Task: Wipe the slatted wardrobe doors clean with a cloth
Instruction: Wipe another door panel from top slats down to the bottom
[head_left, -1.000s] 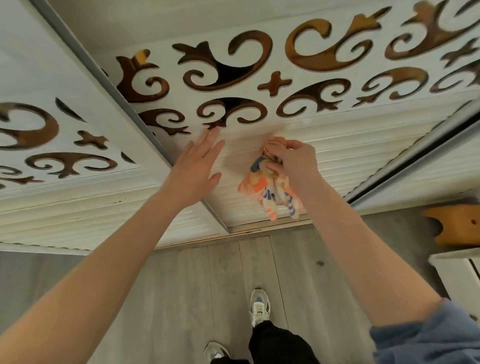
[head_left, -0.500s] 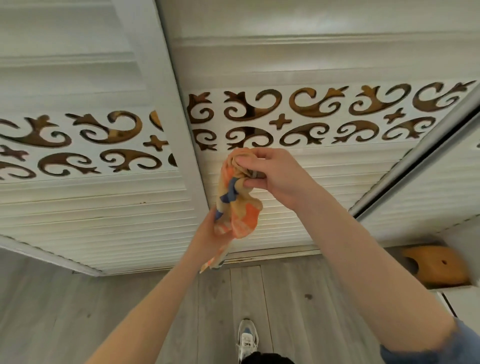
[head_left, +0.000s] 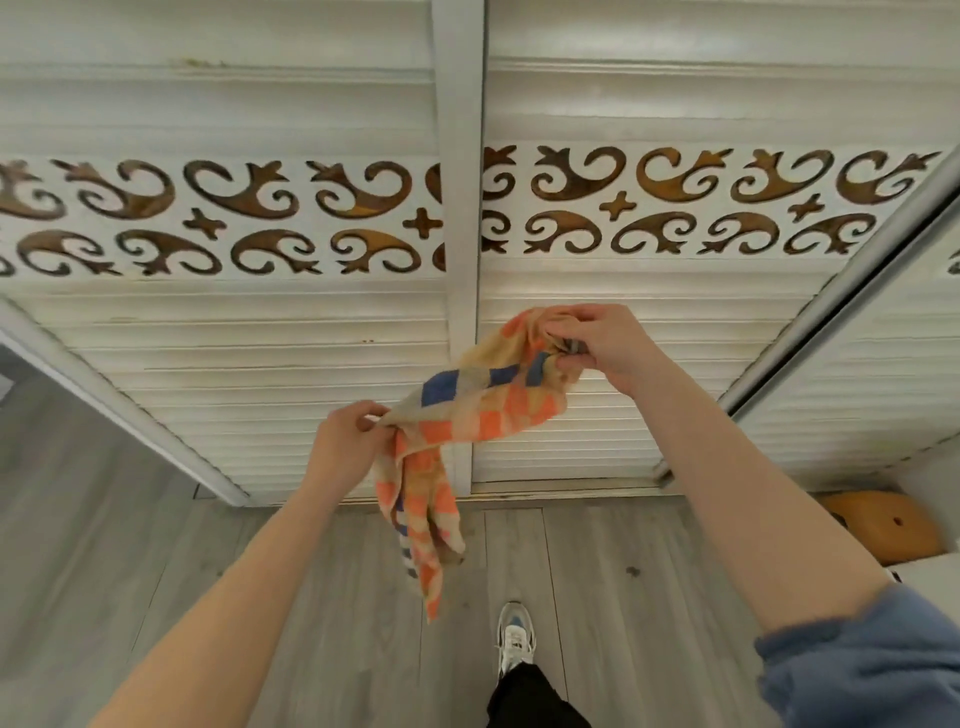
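- Our left hand (head_left: 347, 442), flat on the slats a second ago, now pinches a low corner of the cloth (head_left: 470, 410); its grip is narrow.
- The cloth has come off the wardrobe doors (head_left: 249, 374) and hangs stretched between both grips, tail drooping; we judge it is being refolded, wiping paused.
- Our right hand (head_left: 597, 343) bunches the upper end, grip closed.

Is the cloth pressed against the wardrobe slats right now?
No, the cloth hangs stretched between the left hand and right hand in front of the slatted doors, not flat on them.
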